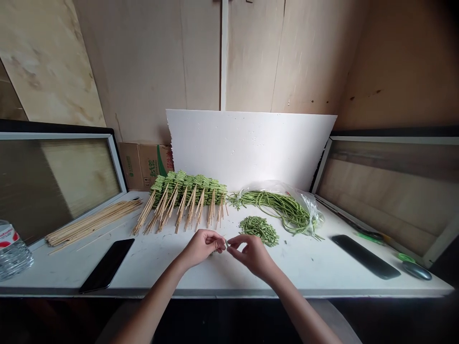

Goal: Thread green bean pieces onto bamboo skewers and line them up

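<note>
Above the front middle of the white table point(154, 272), my two hands meet fingertip to fingertip. My right hand point(253, 253) is closed in a pinch on a short cut piece of green bean point(226, 244). Thumb and fingers of my left hand point(202, 247) are pressed together right beside that piece; what they hold is hidden. A little green shows beneath the left fingers, too small to make out. Just beyond my right hand lies a pile of cut bean pieces point(258, 229). Behind my left hand are stacked skewers of bean pieces point(190, 188), their bare stick ends towards me.
Bare bamboo skewers point(96, 222) lie at left, near a black phone point(107, 265) and water bottle point(14, 253). Long beans point(283, 205) in clear plastic lie back right. A dark flat object point(366, 255) and mouse point(416, 270) lie right. A white board point(251, 148) stands behind.
</note>
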Available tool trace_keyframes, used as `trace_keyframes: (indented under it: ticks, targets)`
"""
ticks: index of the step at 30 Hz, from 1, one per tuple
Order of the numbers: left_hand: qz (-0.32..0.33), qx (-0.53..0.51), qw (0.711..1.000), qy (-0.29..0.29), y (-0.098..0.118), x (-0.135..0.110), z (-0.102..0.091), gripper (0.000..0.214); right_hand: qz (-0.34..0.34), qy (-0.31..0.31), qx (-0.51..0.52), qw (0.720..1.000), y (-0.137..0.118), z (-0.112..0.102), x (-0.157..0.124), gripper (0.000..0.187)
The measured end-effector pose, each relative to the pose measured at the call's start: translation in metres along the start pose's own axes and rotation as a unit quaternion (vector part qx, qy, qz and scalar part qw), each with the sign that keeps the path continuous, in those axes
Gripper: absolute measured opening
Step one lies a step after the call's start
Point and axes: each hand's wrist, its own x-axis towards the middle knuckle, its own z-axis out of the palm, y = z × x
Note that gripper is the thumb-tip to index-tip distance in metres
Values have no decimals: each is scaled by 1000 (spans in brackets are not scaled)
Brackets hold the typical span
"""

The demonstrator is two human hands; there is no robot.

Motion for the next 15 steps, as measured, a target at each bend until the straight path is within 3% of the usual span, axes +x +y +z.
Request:
trace_keyframes:
  ticks: [3, 5, 7, 9, 12, 15]
  targets:
    - [-44, 170, 984, 31, 4, -9, -20, 31, 20, 62, -53, 996, 16, -39, 5, 29]
    - [-95, 318, 940, 72, 1, -15, -37, 22, 94, 96, -132, 982, 34, -76, 5, 22]
    - [-164, 398, 900, 69, -6, -18, -52, 22, 200, 91, -249, 943, 55, -112, 2, 19]
    - [-210, 414, 884, 43, -14, -20, -64, 27, 286, 79, -321, 899, 74, -138, -4, 18]
    - [-231, 397, 888, 13, -22, -20, -69, 27, 322, 86, -340, 879, 92, -151, -10, 17]
    - [-222, 382, 897, 2, -24, -19, -65, 20, 317, 83, -329, 885, 98, -141, -9, 17]
